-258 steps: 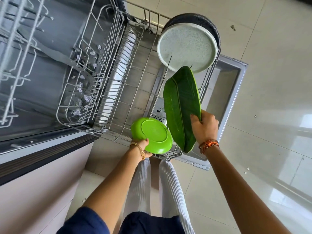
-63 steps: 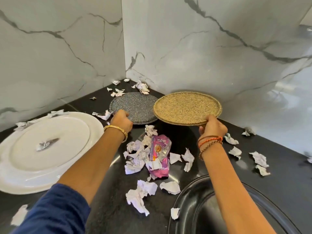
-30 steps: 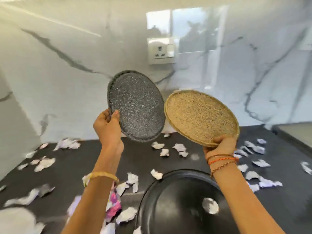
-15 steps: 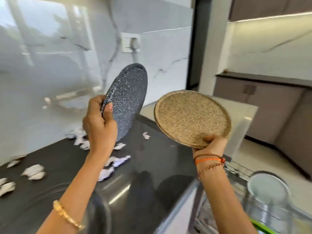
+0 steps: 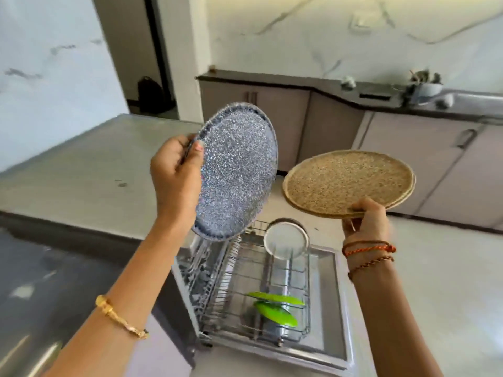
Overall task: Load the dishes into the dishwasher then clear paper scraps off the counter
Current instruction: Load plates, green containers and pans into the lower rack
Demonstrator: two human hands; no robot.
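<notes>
My left hand (image 5: pixel 177 175) grips the rim of a grey speckled plate (image 5: pixel 236 172), held up nearly on edge. My right hand (image 5: pixel 364 221) holds a tan speckled plate (image 5: pixel 348 180) by its near rim, tilted but close to flat. Both plates are in the air above the open dishwasher. Its lower wire rack (image 5: pixel 245 284) is pulled out over the open door (image 5: pixel 334 308). In the rack stand a pale speckled plate (image 5: pixel 285 242) at the far end and two green dishes (image 5: pixel 275 306) nearer me.
A grey counter (image 5: pixel 89 172) runs along the left, with a dark section (image 5: pixel 54 281) nearest me. Cabinets with a dark worktop (image 5: pixel 326 85) line the far wall, carrying a few small items. A pale tiled floor (image 5: pixel 449 281) lies to the right of the dishwasher.
I have turned from the littered counter toward the dishwasher, carrying both plates along. The rack and its dishes are now in full view below my hands.
</notes>
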